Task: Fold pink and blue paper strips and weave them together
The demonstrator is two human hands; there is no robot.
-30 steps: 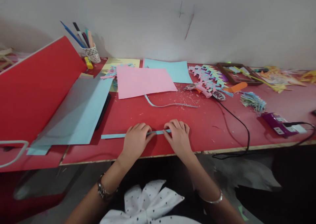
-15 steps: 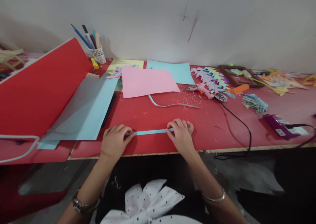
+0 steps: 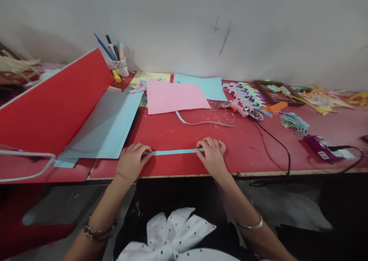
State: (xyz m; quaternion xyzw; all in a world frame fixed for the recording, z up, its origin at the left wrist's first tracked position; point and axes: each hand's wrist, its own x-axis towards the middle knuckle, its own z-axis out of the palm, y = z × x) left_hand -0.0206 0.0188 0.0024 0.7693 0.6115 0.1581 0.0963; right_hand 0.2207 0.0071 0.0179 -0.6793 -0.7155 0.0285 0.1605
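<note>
A narrow blue paper strip ran along the near side of a red bench.
The left hand was clamped on its left part, the right hand on its right; beyond lay a pink sheet, a pink glue gun farther right.

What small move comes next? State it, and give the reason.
Probably slide the left hand outward off the end of the blue strip while the right hand anchors it: both pinch it, the span between runs nearly straight, and none shows beyond the left hand.
</note>
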